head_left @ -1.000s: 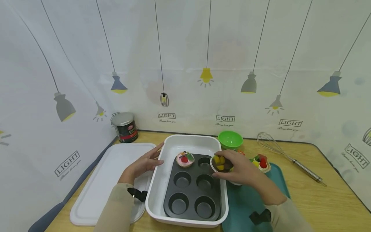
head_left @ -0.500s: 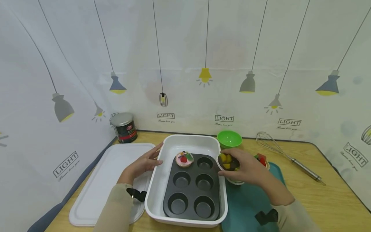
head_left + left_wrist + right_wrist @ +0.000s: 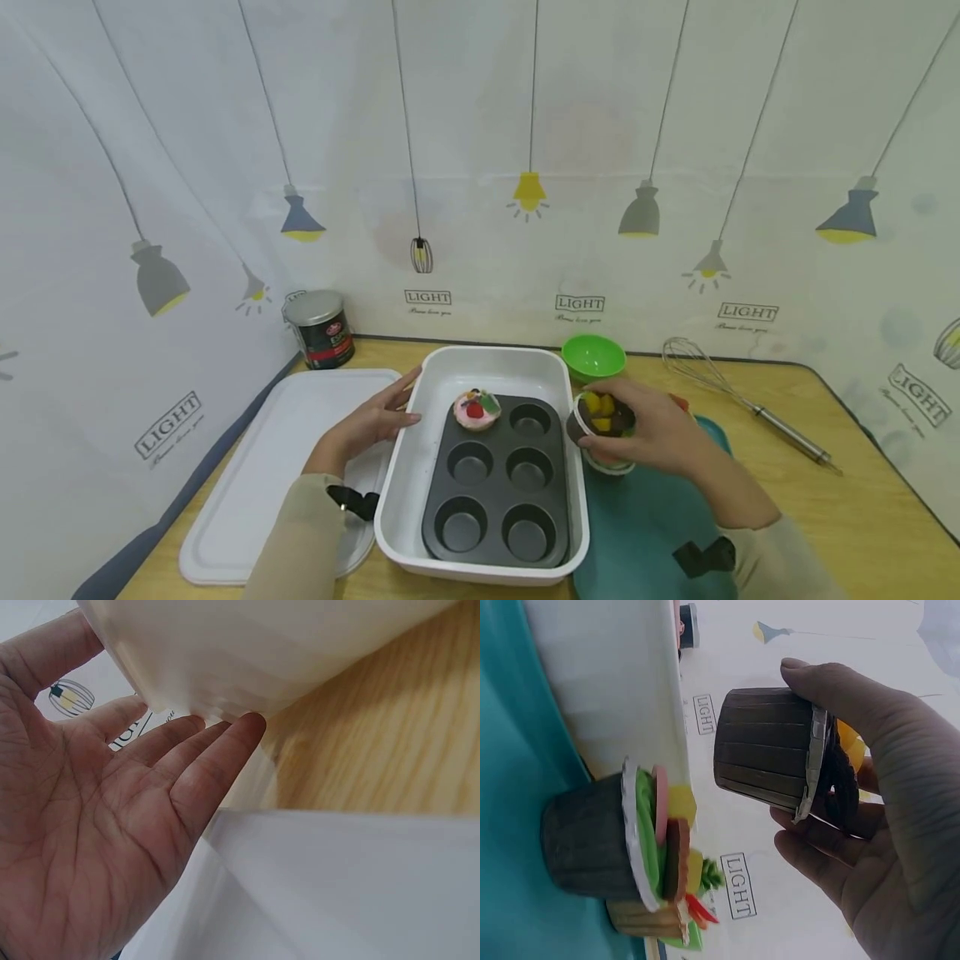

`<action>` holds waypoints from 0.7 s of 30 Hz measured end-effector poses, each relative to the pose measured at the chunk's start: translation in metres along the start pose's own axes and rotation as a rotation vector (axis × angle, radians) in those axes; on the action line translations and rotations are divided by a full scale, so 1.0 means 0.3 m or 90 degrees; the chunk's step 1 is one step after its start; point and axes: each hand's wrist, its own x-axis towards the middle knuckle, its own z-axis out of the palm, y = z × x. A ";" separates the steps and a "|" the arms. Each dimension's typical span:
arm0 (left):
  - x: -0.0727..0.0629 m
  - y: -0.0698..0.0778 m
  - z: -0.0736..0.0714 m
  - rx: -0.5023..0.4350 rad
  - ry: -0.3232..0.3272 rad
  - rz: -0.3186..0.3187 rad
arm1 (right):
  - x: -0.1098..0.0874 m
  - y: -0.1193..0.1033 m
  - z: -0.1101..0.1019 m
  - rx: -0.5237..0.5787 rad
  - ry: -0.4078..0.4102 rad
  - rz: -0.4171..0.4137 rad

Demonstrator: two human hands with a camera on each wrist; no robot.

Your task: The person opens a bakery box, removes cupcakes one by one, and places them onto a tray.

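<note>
My right hand [image 3: 656, 425] holds a toy cupcake [image 3: 600, 414] with yellow fruit chunks by its rim, above the teal tray [image 3: 637, 533]. Its brown pleated cup [image 3: 765, 746] is tilted in the right wrist view. Below it, a dark-cupped toy cupcake [image 3: 589, 832] with green and yellow topping stands on the tray, mostly behind the hand in the head view. My left hand [image 3: 369, 429] rests straight fingers [image 3: 214, 769] against the outer side of a white tub [image 3: 397, 508]. Inside the tub lies a grey muffin pan [image 3: 495, 492], a pink-topped cupcake [image 3: 476, 409] in its far-left cup.
A white lid [image 3: 262, 483] lies left of the tub, with a black tin [image 3: 324, 333] behind it. At the back right are a green bowl [image 3: 593, 358] and a whisk [image 3: 780, 429]. Another tan-cupped cupcake [image 3: 641, 919] shows on the teal tray.
My right hand has moved right with the fruit-topped cupcake, from over the tub's right rim to above the teal tray. The left hand has stayed on the tub.
</note>
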 end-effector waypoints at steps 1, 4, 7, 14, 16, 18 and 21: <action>0.000 0.001 0.000 0.002 0.001 0.000 | -0.003 0.002 -0.005 -0.001 0.001 0.000; 0.000 0.003 0.000 0.005 0.004 -0.001 | -0.019 0.013 -0.020 -0.003 -0.001 0.008; 0.001 0.004 0.001 0.005 0.005 -0.003 | -0.040 0.033 -0.037 -0.010 0.003 0.027; 0.000 0.002 0.000 0.006 0.008 -0.008 | -0.105 0.094 -0.083 -0.031 0.029 0.049; 0.000 0.001 -0.001 0.009 0.003 -0.004 | -0.128 0.113 -0.098 -0.054 0.037 0.045; 0.002 0.000 -0.002 0.009 0.000 -0.004 | -0.150 0.132 -0.114 -0.078 0.036 0.048; 0.001 0.000 -0.003 0.009 -0.002 -0.003 | -0.174 0.159 -0.135 -0.078 0.015 0.070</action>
